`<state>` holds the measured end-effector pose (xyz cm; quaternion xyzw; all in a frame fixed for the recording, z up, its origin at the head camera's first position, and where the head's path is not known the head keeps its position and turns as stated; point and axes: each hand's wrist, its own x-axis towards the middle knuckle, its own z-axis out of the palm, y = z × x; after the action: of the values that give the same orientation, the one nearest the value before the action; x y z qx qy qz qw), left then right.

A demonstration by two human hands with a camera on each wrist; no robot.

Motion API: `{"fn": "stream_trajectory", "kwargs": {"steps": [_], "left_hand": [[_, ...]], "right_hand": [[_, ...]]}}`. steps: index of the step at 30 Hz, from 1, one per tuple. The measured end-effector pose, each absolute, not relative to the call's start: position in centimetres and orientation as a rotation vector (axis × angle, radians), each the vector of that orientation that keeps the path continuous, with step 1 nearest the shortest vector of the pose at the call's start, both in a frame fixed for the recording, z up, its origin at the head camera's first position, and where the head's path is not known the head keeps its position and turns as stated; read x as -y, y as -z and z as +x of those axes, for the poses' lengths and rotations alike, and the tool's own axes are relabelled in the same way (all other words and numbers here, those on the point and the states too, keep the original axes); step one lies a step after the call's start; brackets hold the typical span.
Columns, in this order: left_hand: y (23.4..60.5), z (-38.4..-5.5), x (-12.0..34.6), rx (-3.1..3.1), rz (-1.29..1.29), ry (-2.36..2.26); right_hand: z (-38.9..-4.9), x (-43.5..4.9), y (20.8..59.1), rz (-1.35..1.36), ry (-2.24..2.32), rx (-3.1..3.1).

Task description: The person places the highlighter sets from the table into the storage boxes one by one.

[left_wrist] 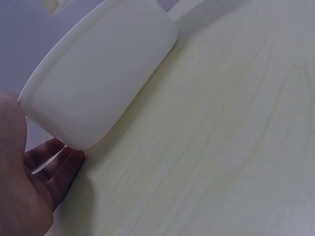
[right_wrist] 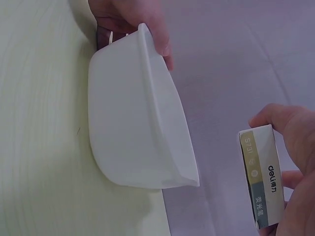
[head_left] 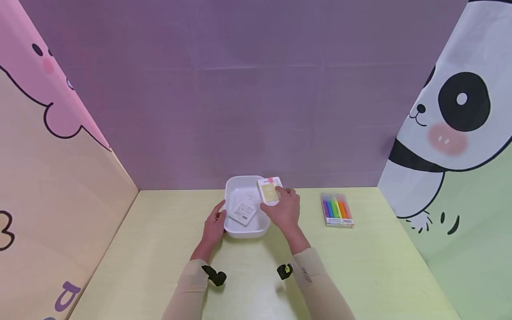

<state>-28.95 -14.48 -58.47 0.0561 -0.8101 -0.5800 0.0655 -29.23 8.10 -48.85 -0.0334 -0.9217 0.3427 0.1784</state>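
Observation:
A white plastic basin (head_left: 237,192) sits on the table. My left hand (head_left: 214,226) grips its left side, thumb at the rim and fingers against the outer wall (left_wrist: 93,73). Inside it lies a flat white pack (head_left: 243,211) with printed text and a barcode. In my right hand (head_left: 287,209) is a small white highlighter box (right_wrist: 263,177) with a yellow and grey label, pinched between thumb and fingers. It hangs over the basin's right rim in the head view, and its "deli S731" side shows in the right wrist view.
To the right on the pale wooden table (head_left: 368,266) lies a clear case of coloured highlighters (head_left: 337,210). A purple backdrop (head_left: 256,111) rises behind the table's far edge. Printed panels stand on both sides, a panda (head_left: 444,146) on the right one.

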Motion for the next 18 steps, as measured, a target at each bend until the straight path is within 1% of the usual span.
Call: {"fn": "stream_trajectory", "kwargs": {"steps": [9,18], "left_hand": [[58.6,-29.0,14.3,2.44,0.173,1.753],[58.5,-28.9,14.4,2.434,0.179,1.755]], "right_hand": [[-29.5,-6.9,48.1,-0.078,-0.979,2.645],[-29.6,-5.3,48.0,-0.004,-0.97,2.668]]}}
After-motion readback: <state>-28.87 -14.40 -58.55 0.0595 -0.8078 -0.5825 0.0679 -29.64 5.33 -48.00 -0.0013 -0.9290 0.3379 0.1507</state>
